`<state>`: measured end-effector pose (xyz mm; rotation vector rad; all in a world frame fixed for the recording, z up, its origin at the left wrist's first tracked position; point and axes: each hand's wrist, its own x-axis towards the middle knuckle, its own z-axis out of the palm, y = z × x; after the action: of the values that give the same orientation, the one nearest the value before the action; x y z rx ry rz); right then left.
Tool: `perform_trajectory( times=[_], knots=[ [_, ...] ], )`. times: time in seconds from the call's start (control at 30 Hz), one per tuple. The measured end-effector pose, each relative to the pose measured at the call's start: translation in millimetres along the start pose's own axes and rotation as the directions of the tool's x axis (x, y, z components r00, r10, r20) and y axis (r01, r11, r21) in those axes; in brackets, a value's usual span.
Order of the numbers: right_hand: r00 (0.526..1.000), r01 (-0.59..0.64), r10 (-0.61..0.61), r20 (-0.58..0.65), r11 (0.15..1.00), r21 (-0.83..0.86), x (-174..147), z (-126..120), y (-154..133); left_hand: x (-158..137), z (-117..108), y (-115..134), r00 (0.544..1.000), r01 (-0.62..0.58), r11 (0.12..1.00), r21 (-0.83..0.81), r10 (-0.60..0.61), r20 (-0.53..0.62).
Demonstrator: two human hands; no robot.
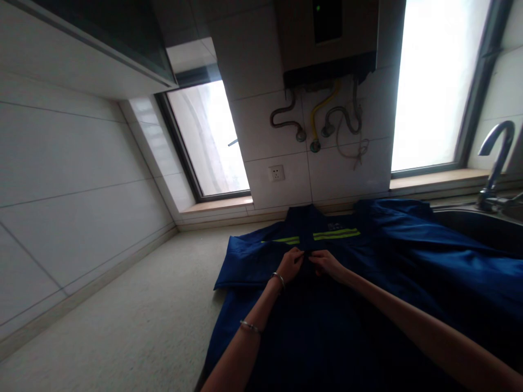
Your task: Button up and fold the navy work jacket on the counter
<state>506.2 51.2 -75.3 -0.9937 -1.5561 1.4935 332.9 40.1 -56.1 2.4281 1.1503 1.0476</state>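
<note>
A dark blue work jacket (392,234) with yellow-green reflective strips lies spread over the counter, its collar toward the wall. My left hand (291,264), below two bracelets on the wrist and forearm, pinches the front of the jacket near its middle line. Just to the right, my right hand (324,262) grips the facing front edge with curled fingers. A small gap separates the two hands, below the chest strips. Whether a button or other fastener sits between the fingertips is too dark to tell. One sleeve is folded in at the left; the other spreads right.
The pale counter (163,283) extends to the left. A sink (469,220) with a curved faucet (500,147) is at the right, partly under the jacket. A water heater (327,38) with hoses, a wall socket (277,173) and two windows are on the wall behind.
</note>
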Motion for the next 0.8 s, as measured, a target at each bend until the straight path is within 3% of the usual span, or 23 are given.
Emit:
perform_trajectory(
  times=[0.4,0.8],
  knots=[
    [0.997,0.074,-0.074,-0.025,0.997,-0.004,-1,1,0,0,-1,0,0.999,0.002,0.999,-0.034,-0.004,-0.04],
    [0.991,0.125,-0.131,-0.027,0.977,-0.173,-7,3,-8,-4,-7,12,1.0,0.002,0.999,-0.054,-0.002,0.003]
  ],
)
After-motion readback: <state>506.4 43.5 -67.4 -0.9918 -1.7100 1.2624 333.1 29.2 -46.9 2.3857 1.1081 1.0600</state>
